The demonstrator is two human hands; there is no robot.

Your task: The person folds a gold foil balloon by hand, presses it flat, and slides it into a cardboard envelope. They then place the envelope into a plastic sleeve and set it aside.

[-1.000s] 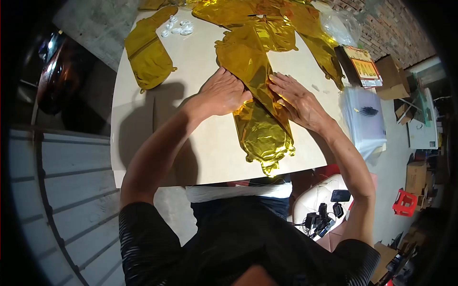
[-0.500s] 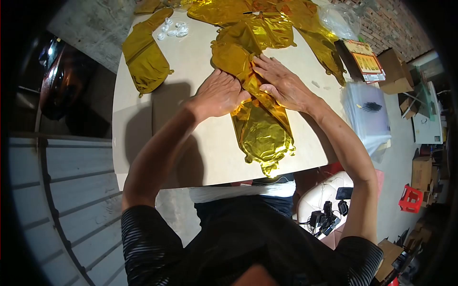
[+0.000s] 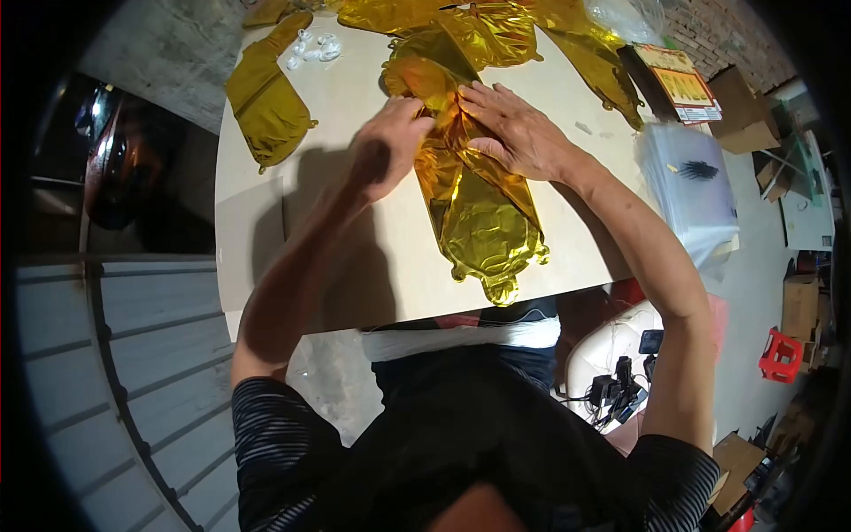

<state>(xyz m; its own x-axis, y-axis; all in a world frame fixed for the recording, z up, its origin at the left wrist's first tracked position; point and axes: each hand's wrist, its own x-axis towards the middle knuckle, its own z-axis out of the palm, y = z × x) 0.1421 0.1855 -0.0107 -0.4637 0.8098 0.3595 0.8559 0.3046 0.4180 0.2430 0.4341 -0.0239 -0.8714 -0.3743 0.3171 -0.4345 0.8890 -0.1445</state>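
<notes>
A gold foil balloon (image 3: 483, 222), flat and creased, lies lengthwise on the table in front of me, its small tab near the front edge. My left hand (image 3: 387, 146) is closed at its left edge, the fingers curled on the foil; the fingertips are partly hidden. Flat on the balloon's upper right part rests my right hand (image 3: 519, 137), fingers stretched out and thumb pointing left. Between the hands the foil is bunched into folds.
Another gold foil balloon (image 3: 270, 111) lies at the left, near white ribbon bundles (image 3: 312, 49). More gold foil (image 3: 496, 35) covers the back. Clear plastic sleeves (image 3: 687, 191) and a printed box (image 3: 678, 84) stand at the right. A red stool (image 3: 781, 355) is on the floor.
My left hand has moved up and curled its fingers at the balloon's edge, where it lay flatter before. My right hand stays pressed on the foil. The view has shifted slightly.
</notes>
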